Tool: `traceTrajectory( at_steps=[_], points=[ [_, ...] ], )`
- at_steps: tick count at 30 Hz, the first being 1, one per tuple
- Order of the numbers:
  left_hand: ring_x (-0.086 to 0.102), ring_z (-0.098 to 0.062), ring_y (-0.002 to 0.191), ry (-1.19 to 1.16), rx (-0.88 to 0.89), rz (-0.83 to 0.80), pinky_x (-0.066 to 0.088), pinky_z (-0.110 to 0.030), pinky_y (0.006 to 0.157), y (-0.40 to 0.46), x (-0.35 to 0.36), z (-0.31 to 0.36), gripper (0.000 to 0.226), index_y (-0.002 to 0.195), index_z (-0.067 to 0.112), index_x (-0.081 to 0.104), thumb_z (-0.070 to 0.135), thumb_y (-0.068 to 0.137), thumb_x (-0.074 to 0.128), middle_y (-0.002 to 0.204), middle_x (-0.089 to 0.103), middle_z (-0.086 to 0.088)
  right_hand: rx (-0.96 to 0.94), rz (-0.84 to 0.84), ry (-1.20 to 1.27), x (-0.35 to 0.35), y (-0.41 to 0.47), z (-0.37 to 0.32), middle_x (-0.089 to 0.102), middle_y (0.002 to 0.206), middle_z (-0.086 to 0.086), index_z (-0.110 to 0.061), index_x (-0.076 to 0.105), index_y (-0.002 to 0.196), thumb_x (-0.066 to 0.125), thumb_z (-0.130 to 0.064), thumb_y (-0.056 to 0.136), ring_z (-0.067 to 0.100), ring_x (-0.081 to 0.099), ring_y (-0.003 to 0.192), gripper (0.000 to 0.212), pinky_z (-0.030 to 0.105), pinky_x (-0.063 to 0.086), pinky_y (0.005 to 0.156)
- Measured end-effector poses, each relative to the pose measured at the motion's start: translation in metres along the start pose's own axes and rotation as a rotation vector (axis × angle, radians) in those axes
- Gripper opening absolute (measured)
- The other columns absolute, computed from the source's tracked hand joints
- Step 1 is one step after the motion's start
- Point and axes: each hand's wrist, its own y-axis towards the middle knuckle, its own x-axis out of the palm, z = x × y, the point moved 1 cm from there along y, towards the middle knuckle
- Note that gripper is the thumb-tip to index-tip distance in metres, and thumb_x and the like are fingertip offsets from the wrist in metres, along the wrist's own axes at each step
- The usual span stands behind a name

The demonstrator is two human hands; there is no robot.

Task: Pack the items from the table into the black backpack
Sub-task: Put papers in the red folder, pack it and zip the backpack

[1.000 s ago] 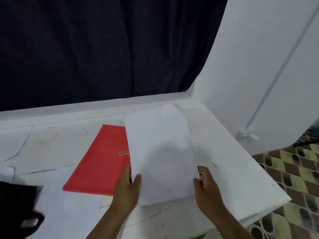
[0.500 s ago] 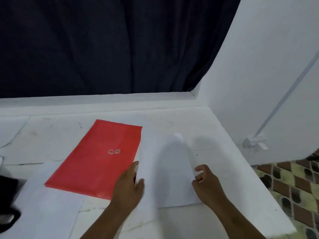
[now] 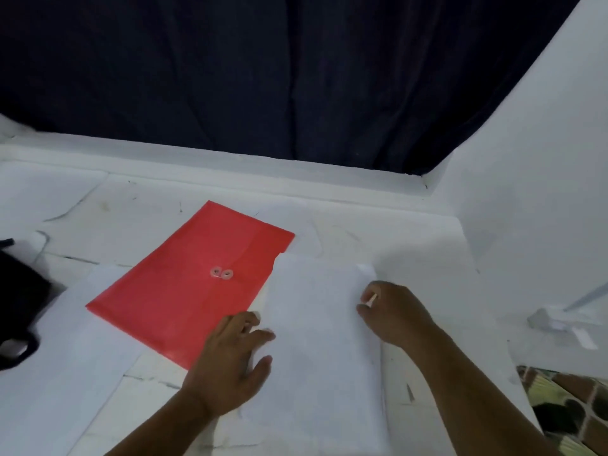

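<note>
Change: white paper, raised a second ago, now lies flat on desk.
Left hand: fingers spread, pressing paper.
Right hand: fingers pinching paper's right edge.
Red folder: beside paper.

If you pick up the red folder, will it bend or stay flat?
The red folder looks thin and lies flat on the table, so it would probably flex a bit. Its surface looks like smooth plastic, so it may slip. It is likely light.

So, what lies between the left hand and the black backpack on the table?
In the head view, the red envelope folder lies between the left hand and the black backpack, over a white sheet.
</note>
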Motion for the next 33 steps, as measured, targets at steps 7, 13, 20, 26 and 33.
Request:
traceTrajectory(
  at_steps=[7, 13, 20, 26, 33],
  points=[
    [0.047, -0.02, 0.119, 0.087, -0.025, -0.056, 0.047, -0.042, 0.092, 0.002, 0.004, -0.001, 0.037, 0.124, 0.032, 0.061, 0.046, 0.09, 0.059, 0.147, 0.048, 0.003, -0.122, 0.127, 0.326, 0.037, 0.095, -0.044, 0.069, 0.116, 0.005, -0.013, 0.061, 0.122, 0.066, -0.024, 0.089, 0.023, 0.063, 0.112, 0.035, 0.027, 0.047, 0.094],
    [0.048, -0.026, 0.121, 0.085, -0.018, -0.075, 0.046, -0.046, 0.095, 0.002, 0.006, -0.003, 0.04, 0.127, 0.03, 0.058, 0.044, 0.089, 0.058, 0.146, 0.05, 0.0, -0.046, 0.213, 0.146, 0.053, 0.132, -0.067, 0.062, 0.129, 0.009, -0.012, 0.053, 0.131, 0.066, -0.045, 0.087, 0.031, 0.057, 0.123, 0.057, 0.044, 0.048, 0.101],
    [0.048, -0.025, 0.12, 0.077, -0.025, -0.068, 0.046, -0.045, 0.092, 0.002, 0.005, -0.001, 0.04, 0.125, 0.028, 0.06, 0.045, 0.089, 0.057, 0.146, 0.05, 0.001, 0.05, 0.195, 0.245, 0.052, 0.146, -0.075, 0.072, 0.088, -0.002, -0.015, 0.069, 0.089, 0.074, -0.029, 0.073, 0.025, 0.07, 0.091, 0.022, 0.026, 0.048, 0.073],
    [0.047, -0.023, 0.121, 0.088, -0.029, -0.07, 0.046, -0.045, 0.093, 0.002, 0.005, -0.002, 0.04, 0.126, 0.029, 0.06, 0.046, 0.09, 0.055, 0.146, 0.05, 0.002, -0.076, 0.199, 0.496, 0.049, 0.142, -0.084, 0.068, 0.095, -0.008, -0.019, 0.067, 0.099, 0.06, -0.012, 0.086, 0.013, 0.06, 0.085, 0.016, 0.008, 0.039, 0.061],
    [0.046, -0.021, 0.121, 0.081, -0.036, -0.061, 0.046, -0.044, 0.093, 0.002, 0.004, -0.002, 0.04, 0.126, 0.03, 0.06, 0.045, 0.089, 0.058, 0.146, 0.05, 0.003, -0.133, 0.424, 0.623, 0.014, 0.137, -0.088, 0.056, 0.09, -0.005, -0.017, 0.055, 0.102, 0.053, -0.015, 0.097, 0.012, 0.059, 0.071, 0.005, 0.015, 0.049, 0.053]
  ],
)
